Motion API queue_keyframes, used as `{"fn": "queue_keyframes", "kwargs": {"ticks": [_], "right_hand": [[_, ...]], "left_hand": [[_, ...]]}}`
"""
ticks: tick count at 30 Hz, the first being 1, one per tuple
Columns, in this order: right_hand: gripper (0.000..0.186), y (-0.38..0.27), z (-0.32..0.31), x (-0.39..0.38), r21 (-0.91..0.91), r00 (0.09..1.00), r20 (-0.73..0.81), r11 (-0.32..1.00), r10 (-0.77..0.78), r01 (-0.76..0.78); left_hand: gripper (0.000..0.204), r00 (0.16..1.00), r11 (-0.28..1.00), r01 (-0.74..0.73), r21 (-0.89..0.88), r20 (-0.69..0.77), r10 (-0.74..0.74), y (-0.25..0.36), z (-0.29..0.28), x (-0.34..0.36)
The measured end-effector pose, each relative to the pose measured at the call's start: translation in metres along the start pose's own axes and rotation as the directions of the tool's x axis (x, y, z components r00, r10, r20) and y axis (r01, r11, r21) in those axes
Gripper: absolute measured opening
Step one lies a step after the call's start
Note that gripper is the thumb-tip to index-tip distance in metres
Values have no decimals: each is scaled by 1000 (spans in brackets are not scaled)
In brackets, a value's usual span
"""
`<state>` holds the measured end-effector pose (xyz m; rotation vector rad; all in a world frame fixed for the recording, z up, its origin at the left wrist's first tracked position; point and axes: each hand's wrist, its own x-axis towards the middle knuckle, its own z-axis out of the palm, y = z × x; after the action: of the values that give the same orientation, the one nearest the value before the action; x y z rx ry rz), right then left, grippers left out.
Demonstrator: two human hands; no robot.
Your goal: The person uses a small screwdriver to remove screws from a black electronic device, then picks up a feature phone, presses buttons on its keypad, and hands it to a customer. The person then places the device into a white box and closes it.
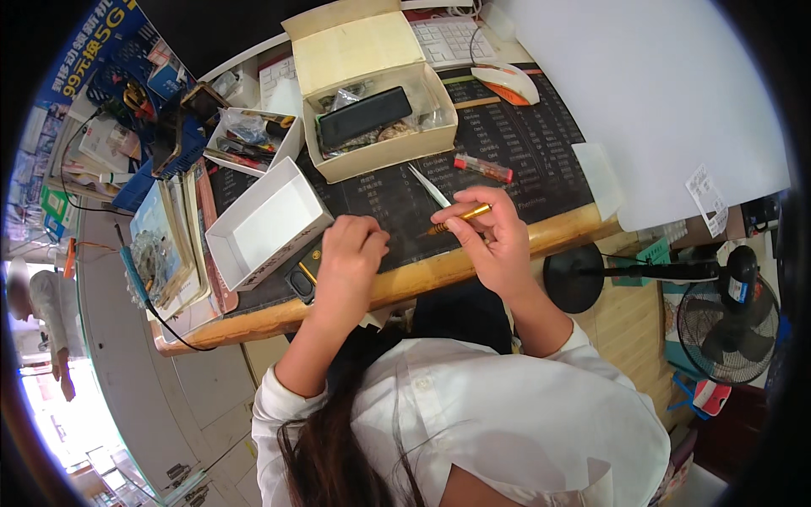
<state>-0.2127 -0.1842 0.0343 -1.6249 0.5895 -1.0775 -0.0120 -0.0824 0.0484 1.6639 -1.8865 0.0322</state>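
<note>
- a desk (439,268) with a pale wooden front edge spans the middle
- a dark printed mat (384,201) covers much of its top
- a cream box (390,155), lid up, stands toward the back, a dark phone lying over the small parts in it
- a white box (269,221) without a lid sits left of the left hand
- a smaller white box (290,144) behind it holds tools and plastic bags
- the left hand (351,247) is low over the mat, fingers bent; i cannot tell whether they grip anything
- the right hand (497,235) pinches a gold tool between thumb and fingers, above the mat near the desk's front edge, its tip pointing toward the left hand
- the dark phone (365,117) lies tilted
- a white and orange mouse (507,84) rests at the back right
- a dark gold-edged object (301,282) lies just beside the left hand
- a red and clear tube (483,167) lies behind the right hand
- the gold tool (479,210) is slim
- tweezers (429,185) lie just behind it
</note>
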Motion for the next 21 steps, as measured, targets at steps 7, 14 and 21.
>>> {"fn": "queue_keyframes", "kwargs": {"ticks": [7,14,21], "right_hand": [[27,2,4,-1,22,1000,3,1000,16,-16],[28,4,2,-1,53,1000,-22,998,-21,22],[28,-15,15,8,112,999,-4,992,-52,52]], "left_hand": [[21,992,978,-89,186,101,71,-4,6,3],[16,999,996,14,92,37,-18,-1,9,9],[11,760,94,355,-930,229,-608,7,-11,-16]]}}
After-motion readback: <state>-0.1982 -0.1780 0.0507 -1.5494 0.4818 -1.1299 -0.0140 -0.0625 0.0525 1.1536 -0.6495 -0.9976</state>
